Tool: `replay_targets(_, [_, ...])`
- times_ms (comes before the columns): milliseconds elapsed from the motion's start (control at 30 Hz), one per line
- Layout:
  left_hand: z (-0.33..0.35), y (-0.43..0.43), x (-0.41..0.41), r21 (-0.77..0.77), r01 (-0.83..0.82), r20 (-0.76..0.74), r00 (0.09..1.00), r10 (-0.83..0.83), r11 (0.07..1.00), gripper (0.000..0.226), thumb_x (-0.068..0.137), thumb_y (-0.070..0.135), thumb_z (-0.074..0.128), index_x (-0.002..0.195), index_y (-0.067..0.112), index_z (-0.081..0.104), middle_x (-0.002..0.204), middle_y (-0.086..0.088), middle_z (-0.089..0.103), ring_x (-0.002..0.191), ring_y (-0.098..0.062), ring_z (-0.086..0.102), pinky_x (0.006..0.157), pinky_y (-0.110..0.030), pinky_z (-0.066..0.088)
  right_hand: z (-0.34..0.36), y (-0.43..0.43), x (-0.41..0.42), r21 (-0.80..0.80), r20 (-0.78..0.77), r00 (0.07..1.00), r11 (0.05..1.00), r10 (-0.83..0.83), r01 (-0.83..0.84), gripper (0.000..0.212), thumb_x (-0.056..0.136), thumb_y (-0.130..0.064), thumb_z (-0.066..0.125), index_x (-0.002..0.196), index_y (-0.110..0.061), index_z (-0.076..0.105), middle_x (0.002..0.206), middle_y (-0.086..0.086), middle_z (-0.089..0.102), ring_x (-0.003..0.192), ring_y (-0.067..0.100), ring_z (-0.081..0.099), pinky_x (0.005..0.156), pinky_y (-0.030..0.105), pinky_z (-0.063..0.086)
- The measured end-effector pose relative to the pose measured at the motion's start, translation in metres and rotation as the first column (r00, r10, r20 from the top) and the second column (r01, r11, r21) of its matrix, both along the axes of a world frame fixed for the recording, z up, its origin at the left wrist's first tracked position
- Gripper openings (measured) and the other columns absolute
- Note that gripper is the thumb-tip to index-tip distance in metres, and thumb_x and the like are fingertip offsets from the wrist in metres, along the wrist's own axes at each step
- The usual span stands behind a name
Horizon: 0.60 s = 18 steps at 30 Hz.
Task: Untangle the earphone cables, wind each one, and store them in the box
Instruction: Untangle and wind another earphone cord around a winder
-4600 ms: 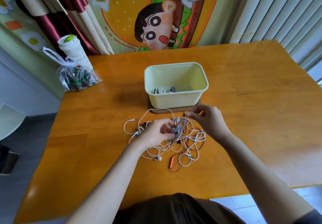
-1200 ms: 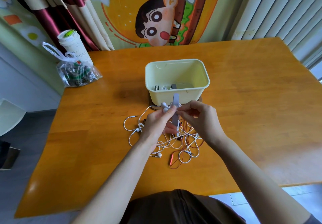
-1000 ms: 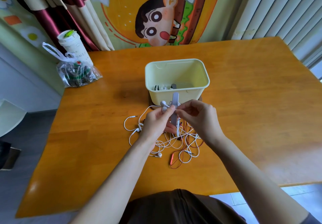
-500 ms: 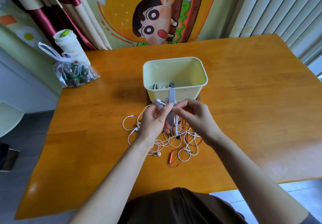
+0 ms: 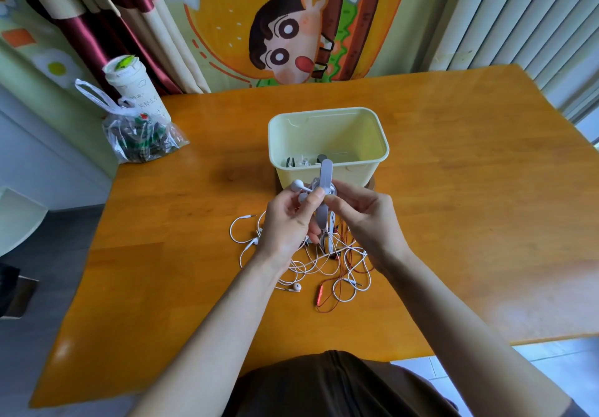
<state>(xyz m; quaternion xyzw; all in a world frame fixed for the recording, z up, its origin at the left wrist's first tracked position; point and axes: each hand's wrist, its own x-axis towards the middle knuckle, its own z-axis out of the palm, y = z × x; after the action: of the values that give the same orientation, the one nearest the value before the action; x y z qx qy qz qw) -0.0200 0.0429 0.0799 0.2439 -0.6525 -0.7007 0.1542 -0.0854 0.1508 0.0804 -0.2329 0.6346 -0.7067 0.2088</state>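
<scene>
The orange wooden table (image 5: 470, 206) bears a pale box (image 5: 356, 172), tangled earphone cables (image 5: 324, 267) and a plastic bag (image 5: 142, 138).

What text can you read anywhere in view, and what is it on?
Nothing reads clearly.
White cup: dark handwritten characters on its side, too small and blurred to read.
Plastic bag: print on the packets inside, blurred and unreadable.
Cartoon wall picture: no words visible.
</scene>
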Motion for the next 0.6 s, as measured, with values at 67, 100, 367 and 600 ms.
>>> replay_targets(67, [-0.0012, -0.0004, 0.0011, -0.001, 0.013, -0.002, 1.0, -0.013, 1.0, 0.013, 0.093, 0.02, 0.057, 0.081, 0.014, 0.059, 0.043, 0.008, 0.049, 0.036, -0.007, 0.047, 0.038, -0.016, 0.038, -0.0014, -0.0001, 0.0003, -0.021, 0.039, 0.999, 1.0, -0.002, 0.003, 0.029, 0.086, -0.001, 0.061, 0.109, -0.019, 0.064, 0.09, -0.016, 0.072, 0.091, 0.0, 0.065, 0.08, 0.014, 0.048])
replay_targets(100, [-0.0025, -0.0008, 0.0012, -0.001, 0.015, -0.002, 1.0, -0.015, 1.0, 0.013, 0.093, 0.019, 0.057, 0.081, 0.014, 0.059, 0.043, 0.008, 0.05, 0.037, -0.007, 0.047, 0.038, -0.016, 0.039, -0.0024, -0.0003, 0.0003, -0.026, 0.059, 0.998, 1.0, -0.006, 0.007, 0.029, 0.085, 0.0, 0.062, 0.109, -0.017, 0.063, 0.09, -0.015, 0.072, 0.09, 0.0, 0.066, 0.079, 0.014, 0.049])
replay_targets(367, [-0.0077, -0.0021, -0.0014, 0.01, 0.015, 0.062, 0.998, -0.015, 1.0, 0.019, 0.093, 0.03, 0.056, 0.081, 0.016, 0.061, 0.043, 0.008, 0.051, 0.041, -0.008, 0.053, 0.045, -0.022, 0.046, -0.0033, 0.0001, -0.0015, 0.136, -0.066, 0.998, 0.99, -0.023, 0.032, 0.024, 0.086, -0.014, 0.065, 0.107, -0.026, 0.065, 0.094, -0.012, 0.072, 0.092, 0.002, 0.067, 0.082, 0.022, 0.053])
replay_targets(600, [-0.0085, -0.0039, -0.0027, 0.082, 0.043, 0.06, 0.997, -0.048, 0.996, 0.019, 0.093, 0.031, 0.057, 0.082, 0.016, 0.062, 0.051, 0.005, 0.058, 0.045, -0.012, 0.057, 0.05, -0.028, 0.05, -0.0064, -0.0012, 0.0022, 0.222, -0.388, 0.901, 0.929, -0.193, 0.295, 0.006, 0.082, -0.016, 0.071, 0.081, -0.014, 0.066, 0.075, -0.01, 0.065, 0.069, 0.003, 0.061, 0.066, 0.017, 0.048])
